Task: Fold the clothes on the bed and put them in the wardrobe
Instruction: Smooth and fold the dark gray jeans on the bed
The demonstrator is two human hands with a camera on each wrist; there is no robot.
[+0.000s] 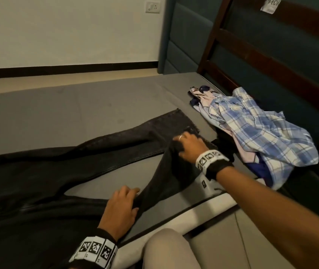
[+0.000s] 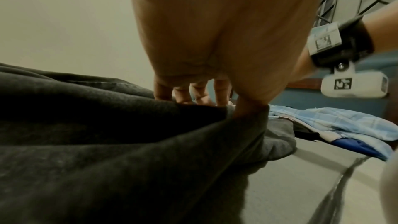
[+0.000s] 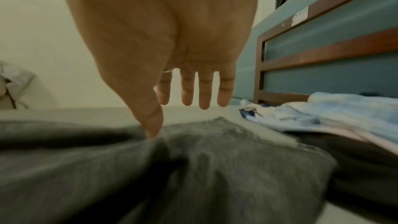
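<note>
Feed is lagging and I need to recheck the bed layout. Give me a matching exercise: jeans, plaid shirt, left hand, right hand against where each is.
Things:
1. jeans
2. plaid shirt
3. left hand
4. right hand

Places:
A. heaped by the headboard
B. spread across the mattress
C. on the near leg's hem end
D. mid-way along the near leg

Pairs: 1-B, 2-A, 3-D, 4-C
</note>
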